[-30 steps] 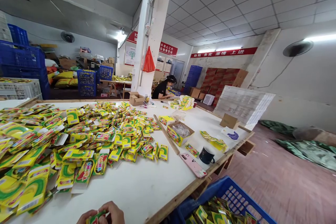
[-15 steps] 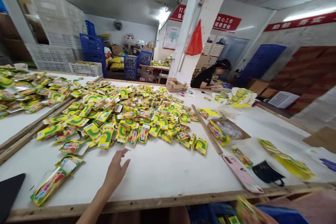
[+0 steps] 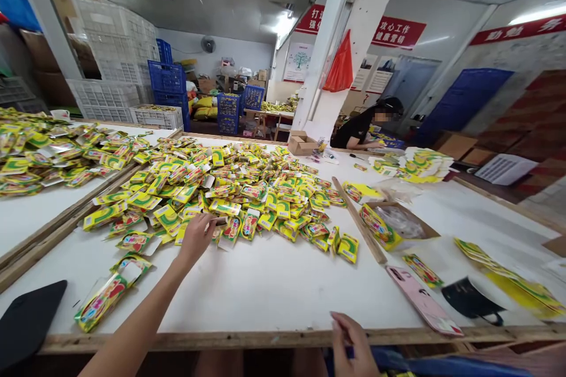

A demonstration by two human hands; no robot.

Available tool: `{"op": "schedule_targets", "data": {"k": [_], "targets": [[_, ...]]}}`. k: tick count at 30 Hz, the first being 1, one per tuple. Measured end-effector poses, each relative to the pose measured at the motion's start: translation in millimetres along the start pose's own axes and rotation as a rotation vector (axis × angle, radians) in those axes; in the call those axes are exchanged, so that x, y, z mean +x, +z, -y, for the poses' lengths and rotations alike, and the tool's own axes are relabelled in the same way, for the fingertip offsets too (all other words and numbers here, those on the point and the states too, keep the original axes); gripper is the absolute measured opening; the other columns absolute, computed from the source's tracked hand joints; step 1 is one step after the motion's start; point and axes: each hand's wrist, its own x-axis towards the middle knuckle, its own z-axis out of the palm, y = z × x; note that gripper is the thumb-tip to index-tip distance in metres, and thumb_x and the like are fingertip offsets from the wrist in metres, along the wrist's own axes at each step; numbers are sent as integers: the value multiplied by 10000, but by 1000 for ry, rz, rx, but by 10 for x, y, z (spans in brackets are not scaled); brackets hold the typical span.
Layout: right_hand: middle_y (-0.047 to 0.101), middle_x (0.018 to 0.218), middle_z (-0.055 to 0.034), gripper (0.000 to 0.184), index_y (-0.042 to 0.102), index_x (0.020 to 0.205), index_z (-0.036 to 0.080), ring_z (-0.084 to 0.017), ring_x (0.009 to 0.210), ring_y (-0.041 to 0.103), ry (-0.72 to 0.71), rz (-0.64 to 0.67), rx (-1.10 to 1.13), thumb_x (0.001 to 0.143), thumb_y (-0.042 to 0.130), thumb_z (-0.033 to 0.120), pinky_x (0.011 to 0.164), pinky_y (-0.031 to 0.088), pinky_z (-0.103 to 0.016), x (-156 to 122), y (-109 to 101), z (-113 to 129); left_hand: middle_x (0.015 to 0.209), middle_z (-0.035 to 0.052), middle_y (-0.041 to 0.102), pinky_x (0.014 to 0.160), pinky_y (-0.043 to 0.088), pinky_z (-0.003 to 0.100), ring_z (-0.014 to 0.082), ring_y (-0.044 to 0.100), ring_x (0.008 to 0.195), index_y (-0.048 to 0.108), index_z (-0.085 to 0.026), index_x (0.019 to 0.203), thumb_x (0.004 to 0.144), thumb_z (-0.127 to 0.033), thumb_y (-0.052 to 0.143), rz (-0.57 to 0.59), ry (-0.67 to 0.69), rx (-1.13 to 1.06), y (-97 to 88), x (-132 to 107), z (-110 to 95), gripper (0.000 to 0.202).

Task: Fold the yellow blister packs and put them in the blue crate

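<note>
A wide heap of yellow-green packets [image 3: 230, 194] covers the white table [image 3: 274, 288]. My left hand [image 3: 195, 240] reaches out to the heap's near edge, its fingers curled down onto a packet there. My right hand [image 3: 351, 346] hovers at the table's wooden front edge with fingers loosely apart and nothing in it. A single packet [image 3: 106, 294] lies apart at the near left.
A pink phone [image 3: 422, 300] and a black cup [image 3: 471, 300] lie at the near right, beside a small open carton [image 3: 393, 224]. A dark flat object [image 3: 26, 321] sits at the near left. Another person [image 3: 367, 126] works at the far end. Blue and white crates stand behind.
The view swung left and down. My left hand moved forward from the bare table onto the heap's edge. My right hand came up into view at the front edge.
</note>
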Motion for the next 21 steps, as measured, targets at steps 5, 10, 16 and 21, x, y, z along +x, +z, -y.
{"op": "schedule_targets", "data": {"k": [5,10,16,21], "targets": [[633,1073,-108,222,614,1037,198,-219,956,616,-22,263,314,886,518,330,766,534,-304,47,629,692,624,0,557,561,383,251,161,517,603,570,-182,742,866,-360,449,266,-217,-348,79,-405,-614,248],[655,991,-49,252,513,1098,219,-181,871,640,108,507,581,847,538,223,786,520,-292,39,1092,875,595,-34,497,557,381,240,140,492,576,539,-189,841,850,-389,499,444,-333,-670,389,-898,-929,205],[658,903,-33,140,583,956,193,-174,817,622,183,537,587,834,545,252,748,490,-264,34,1172,711,868,14,628,673,478,270,158,612,741,393,-243,1125,843,-419,540,408,-450,-961,438,-1200,-990,364],[646,788,-16,127,619,859,181,-165,731,601,190,546,556,837,542,280,683,484,-250,43,1178,697,826,22,647,681,491,285,178,622,739,505,-218,1044,850,-424,526,465,-446,-831,379,-1219,-958,284]]}}
